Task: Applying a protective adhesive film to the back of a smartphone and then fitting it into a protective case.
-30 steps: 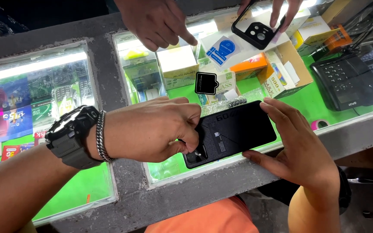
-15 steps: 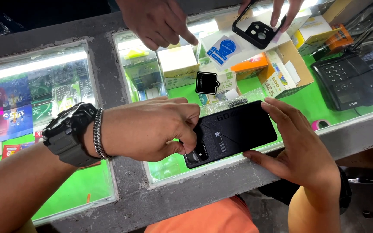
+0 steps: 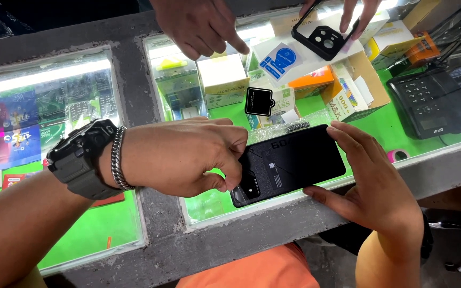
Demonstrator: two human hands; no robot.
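Note:
A black smartphone (image 3: 294, 162) lies back-up on the glass counter top (image 3: 348, 120). My left hand (image 3: 182, 157), with a black watch and a metal bracelet at the wrist, pinches at the phone's camera corner with thumb and forefinger. My right hand (image 3: 372, 184) holds the phone's right end, fingers on its far edge and thumb on its near edge. A small black square piece (image 3: 259, 101) lies on the glass just beyond the phone.
Another person's hand (image 3: 201, 26) points down at the far side, and their other hand holds a black phone case (image 3: 324, 34). Boxes fill the lit display case below the glass. A black desk telephone (image 3: 428, 101) sits at right. Grey counter frame (image 3: 134, 96) divides the panes.
My left fingers have shifted slightly at the phone's camera corner. The phone and my right hand stay put.

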